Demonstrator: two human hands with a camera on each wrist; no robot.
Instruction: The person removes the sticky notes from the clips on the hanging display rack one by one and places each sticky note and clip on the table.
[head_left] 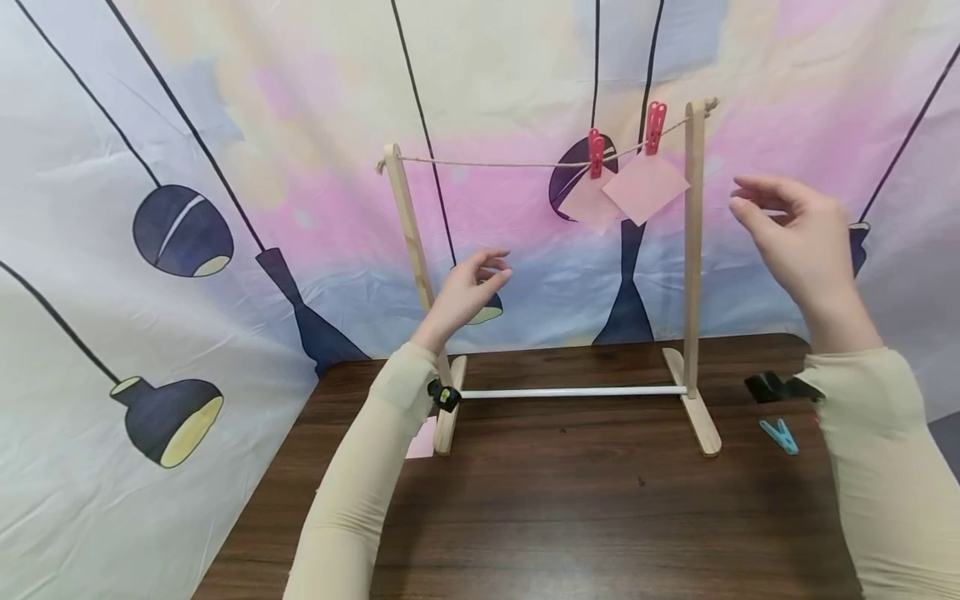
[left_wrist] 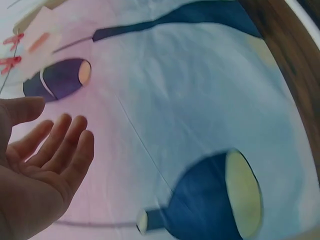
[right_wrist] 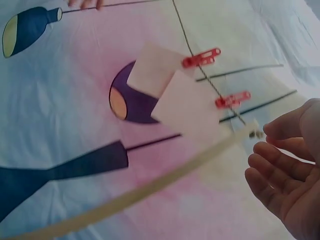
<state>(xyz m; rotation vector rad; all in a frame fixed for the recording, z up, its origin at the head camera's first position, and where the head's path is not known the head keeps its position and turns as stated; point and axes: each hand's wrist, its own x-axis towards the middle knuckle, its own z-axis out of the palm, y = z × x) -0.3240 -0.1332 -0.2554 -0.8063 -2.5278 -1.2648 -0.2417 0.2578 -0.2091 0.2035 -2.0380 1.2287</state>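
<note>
Two pink paper squares hang from a twine line (head_left: pixel 495 164) by red clothespins. The left square (head_left: pixel 588 204) hangs from one clothespin (head_left: pixel 596 153); the right square (head_left: pixel 647 190), partly overlapping it, hangs from the other clothespin (head_left: pixel 656 127). My left hand (head_left: pixel 468 292) is raised near the frame's left post (head_left: pixel 411 225), fingers loosely bent with nothing between them. To the right of the right post (head_left: pixel 694 250), my right hand (head_left: pixel 802 237) hovers in the air, fingers relaxed and holding nothing. In the right wrist view, that hand (right_wrist: pixel 290 175) appears beside the post's knotted top.
A white rod (head_left: pixel 570 392) joins the wooden feet of the stand on the dark table (head_left: pixel 555 517). More pink paper (head_left: pixel 422 439) lies by the left foot, partly behind my sleeve. A blue clothespin (head_left: pixel 780 436) lies at the right. Behind hangs a lamp-printed cloth (head_left: pixel 315 100).
</note>
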